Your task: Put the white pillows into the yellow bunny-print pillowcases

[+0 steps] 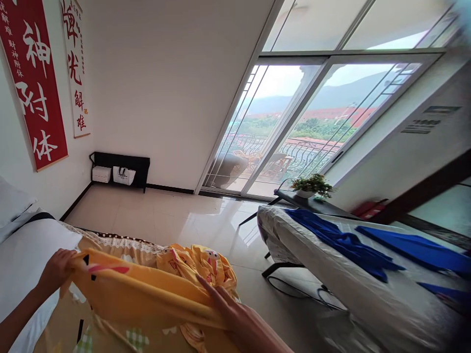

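Pinching the yellow duvet cover (147, 294) at lower left with the left hand (59, 267); pressing its fold flat at bottom centre with the right hand (231, 306), fingers spread. Bunched over the bed (25, 260) edge, so likely to slip to the floor (184, 215) if that pinch loosens. Crowding in at right: draped worktop (309, 274) with blue cloth (342, 242).

At the near left, a white-sheeted bed (25, 255) carries a pillow (11, 201) at its left end and a yellow patterned cover (147, 294) bunched across its near part. At the right, a long table (331, 284), wrapped in what looks like pale plastic, bears blue cloths (346, 245). Beyond it a small black table (316, 205) holds a potted plant (312, 185). The tiled floor (176, 215) carries a low black shelf (121, 161) far left
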Motion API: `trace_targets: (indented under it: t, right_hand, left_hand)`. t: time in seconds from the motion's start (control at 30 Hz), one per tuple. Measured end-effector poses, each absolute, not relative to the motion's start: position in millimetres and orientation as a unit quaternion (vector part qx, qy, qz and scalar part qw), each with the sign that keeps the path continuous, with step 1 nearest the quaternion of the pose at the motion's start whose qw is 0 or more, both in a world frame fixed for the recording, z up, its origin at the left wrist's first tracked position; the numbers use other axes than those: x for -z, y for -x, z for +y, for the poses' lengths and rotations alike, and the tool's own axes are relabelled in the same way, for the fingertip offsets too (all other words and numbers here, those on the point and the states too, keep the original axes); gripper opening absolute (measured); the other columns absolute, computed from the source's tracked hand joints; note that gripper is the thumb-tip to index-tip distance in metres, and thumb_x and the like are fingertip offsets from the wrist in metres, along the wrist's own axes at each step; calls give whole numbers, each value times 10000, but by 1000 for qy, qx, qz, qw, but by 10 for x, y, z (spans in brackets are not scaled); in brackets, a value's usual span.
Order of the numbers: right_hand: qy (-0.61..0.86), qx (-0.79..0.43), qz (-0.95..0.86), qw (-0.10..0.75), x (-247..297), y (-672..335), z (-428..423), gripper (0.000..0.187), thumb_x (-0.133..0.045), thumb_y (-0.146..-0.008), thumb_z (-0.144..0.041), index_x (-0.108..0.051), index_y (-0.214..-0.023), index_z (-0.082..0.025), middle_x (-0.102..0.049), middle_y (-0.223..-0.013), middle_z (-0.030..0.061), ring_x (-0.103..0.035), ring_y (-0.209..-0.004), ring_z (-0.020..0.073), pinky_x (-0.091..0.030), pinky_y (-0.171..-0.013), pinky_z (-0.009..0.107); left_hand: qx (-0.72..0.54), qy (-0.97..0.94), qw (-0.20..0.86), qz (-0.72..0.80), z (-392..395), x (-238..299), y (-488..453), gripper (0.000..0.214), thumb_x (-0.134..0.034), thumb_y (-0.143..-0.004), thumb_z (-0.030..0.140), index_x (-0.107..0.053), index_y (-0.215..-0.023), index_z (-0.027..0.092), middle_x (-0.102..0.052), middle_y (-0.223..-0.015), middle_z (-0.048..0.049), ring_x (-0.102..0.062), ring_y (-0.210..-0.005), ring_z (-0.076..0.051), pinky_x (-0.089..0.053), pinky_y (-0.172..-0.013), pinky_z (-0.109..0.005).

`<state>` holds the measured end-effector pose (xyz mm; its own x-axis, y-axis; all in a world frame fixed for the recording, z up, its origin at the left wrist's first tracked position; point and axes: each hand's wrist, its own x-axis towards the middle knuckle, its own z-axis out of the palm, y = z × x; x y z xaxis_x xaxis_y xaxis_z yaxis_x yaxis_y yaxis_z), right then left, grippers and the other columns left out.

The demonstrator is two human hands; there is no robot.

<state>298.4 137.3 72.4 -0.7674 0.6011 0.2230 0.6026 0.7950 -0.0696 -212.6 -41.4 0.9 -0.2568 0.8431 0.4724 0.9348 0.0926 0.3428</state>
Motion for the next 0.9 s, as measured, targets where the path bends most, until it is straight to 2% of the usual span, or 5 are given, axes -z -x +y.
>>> trace_targets:
  t: [0.23, 0.43, 0.6, 0.73, 0.9]
  right_hand:
    - [298, -48, -936, 178, -754, -3177, 1621, 524, -346, -871, -130, -611, -1287, -309, -633, -1290, 72, -671, -1051, 210, -558, -821, 307]
    - [310, -42, -942, 122, -674, -3279, 1755, 358, -424, -946, -355, -675, -1201, -346, -676, -1222, 78, -645, -1101, 252, -523, -926, 414]
    - [363, -8, -923, 130, -473, -3386, 1900, 343, -424, -926, -397, -722, -1094, -379, -698, -1114, 94, -663, -1023, 267, -520, -892, 463]
    - [338, -76, -924, 160, -411, -3488, 1934, 398, -366, -954, -398, -734, -1090, -330, -717, -954, 91, -682, -886, 224, -555, -792, 356]
    - [333, -135, -910, 208, -288, -3580, 1928, 401, -388, -953, -456, -721, -1126, -316, -743, -963, 61, -701, -860, 223, -580, -756, 335]
  left_hand:
    - [516, 342, -340, -708, -372, -359, 2003, 596, -624, -648, 691, -587, -971, 191, -719, -863, -42, -680, -810, -250, -526, -680, -302]
    - [423, 472, -268, -726, -505, -661, 1840, 501, -474, -843, 598, -583, -1126, 198, -662, -917, -41, -622, -879, -220, -489, -791, -279]
    - [210, 626, -205, -722, -740, -918, 1658, 738, -619, -759, 335, -358, -1448, 312, -580, -1151, -37, -605, -793, -170, -475, -753, -242]
    - [196, 650, -201, -706, -818, -940, 1567, 441, -411, -851, 234, -608, -1243, 281, -582, -1134, -57, -615, -802, -157, -472, -749, -230]
    - [294, 583, -290, -699, -977, -793, 1510, 326, -443, -868, 282, -700, -1064, 244, -663, -1093, -55, -602, -1037, -220, -457, -910, -263]
